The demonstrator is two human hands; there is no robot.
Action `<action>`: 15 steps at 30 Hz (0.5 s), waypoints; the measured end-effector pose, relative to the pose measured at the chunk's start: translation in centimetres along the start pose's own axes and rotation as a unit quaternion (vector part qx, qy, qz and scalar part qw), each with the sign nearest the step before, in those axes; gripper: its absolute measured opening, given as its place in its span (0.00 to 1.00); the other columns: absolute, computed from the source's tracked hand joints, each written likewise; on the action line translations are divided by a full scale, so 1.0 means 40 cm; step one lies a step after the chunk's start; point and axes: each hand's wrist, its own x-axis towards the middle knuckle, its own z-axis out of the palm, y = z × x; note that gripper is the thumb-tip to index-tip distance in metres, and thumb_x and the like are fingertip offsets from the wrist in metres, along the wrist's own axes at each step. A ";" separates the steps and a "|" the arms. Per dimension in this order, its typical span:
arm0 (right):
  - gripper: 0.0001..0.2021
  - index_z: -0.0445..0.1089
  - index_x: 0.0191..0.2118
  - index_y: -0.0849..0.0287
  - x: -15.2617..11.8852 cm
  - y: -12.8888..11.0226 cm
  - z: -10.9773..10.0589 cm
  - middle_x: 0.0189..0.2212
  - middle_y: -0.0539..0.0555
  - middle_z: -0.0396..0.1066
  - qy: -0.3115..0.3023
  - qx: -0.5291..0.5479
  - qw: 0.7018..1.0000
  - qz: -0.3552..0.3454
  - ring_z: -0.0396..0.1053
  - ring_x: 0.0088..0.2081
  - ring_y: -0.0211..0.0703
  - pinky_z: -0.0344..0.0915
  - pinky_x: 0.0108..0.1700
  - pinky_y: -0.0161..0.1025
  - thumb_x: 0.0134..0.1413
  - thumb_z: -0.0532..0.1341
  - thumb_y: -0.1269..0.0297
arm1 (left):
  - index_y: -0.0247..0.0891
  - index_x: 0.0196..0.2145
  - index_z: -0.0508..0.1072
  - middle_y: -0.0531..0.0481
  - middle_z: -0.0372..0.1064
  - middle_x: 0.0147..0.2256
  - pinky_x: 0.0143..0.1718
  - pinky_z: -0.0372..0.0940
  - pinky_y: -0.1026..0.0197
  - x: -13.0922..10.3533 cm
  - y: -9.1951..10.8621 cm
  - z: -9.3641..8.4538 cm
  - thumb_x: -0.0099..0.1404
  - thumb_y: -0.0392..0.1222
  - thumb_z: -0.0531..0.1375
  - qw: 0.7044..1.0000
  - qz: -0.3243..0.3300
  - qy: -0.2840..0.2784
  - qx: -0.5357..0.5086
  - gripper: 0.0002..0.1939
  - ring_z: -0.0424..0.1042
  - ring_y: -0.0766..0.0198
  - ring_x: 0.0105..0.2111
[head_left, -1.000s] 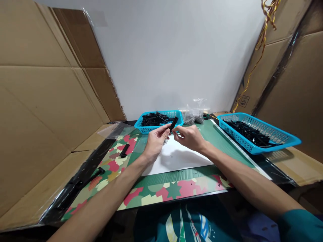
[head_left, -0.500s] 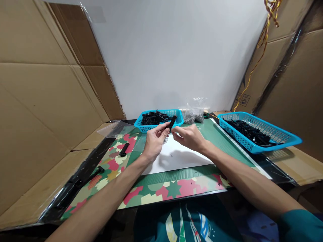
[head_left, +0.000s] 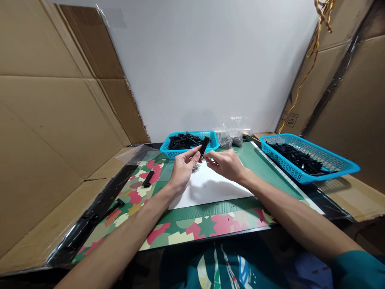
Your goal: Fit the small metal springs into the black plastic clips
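My left hand pinches a narrow black plastic part, held upright and tilted slightly to the right above a white sheet. Close by its lower end, my right hand has thumb and forefinger pressed together; whatever sits between them is too small to name. Beneath the left fingers lies a little pile of small metal pieces on the sheet. A tiny piece rests alone nearer to me.
A blue basket of black parts stands behind my hands, another basket at right. Clear bags of small metal pieces sit at the back. Loose black parts lie left on the patterned mat. Cardboard walls flank the table.
My left hand and the black part have shifted slightly left, showing more of the metal pile. The right hand stays nearly in place, its fingers still pinched.
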 end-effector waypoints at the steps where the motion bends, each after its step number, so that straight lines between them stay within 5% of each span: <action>1: 0.10 0.72 0.35 0.57 0.000 0.000 0.001 0.25 0.52 0.76 -0.001 0.001 1.000 0.000 0.62 0.23 0.36 0.52 0.29 0.35 0.66 0.55 0.69 | 0.40 0.51 0.85 0.48 0.80 0.32 0.39 0.73 0.59 -0.001 0.001 0.001 0.61 0.52 0.73 1.000 0.000 -0.003 -0.001 0.23 0.74 0.64 0.32; 15: 0.10 0.72 0.35 0.58 0.001 0.001 -0.001 0.24 0.51 0.74 -0.026 -0.001 1.000 0.001 0.61 0.23 0.37 0.50 0.29 0.36 0.67 0.54 0.69 | 0.41 0.51 0.85 0.46 0.82 0.37 0.37 0.73 0.59 -0.003 0.006 -0.004 0.61 0.53 0.74 0.999 0.007 -0.033 0.028 0.24 0.75 0.63 0.33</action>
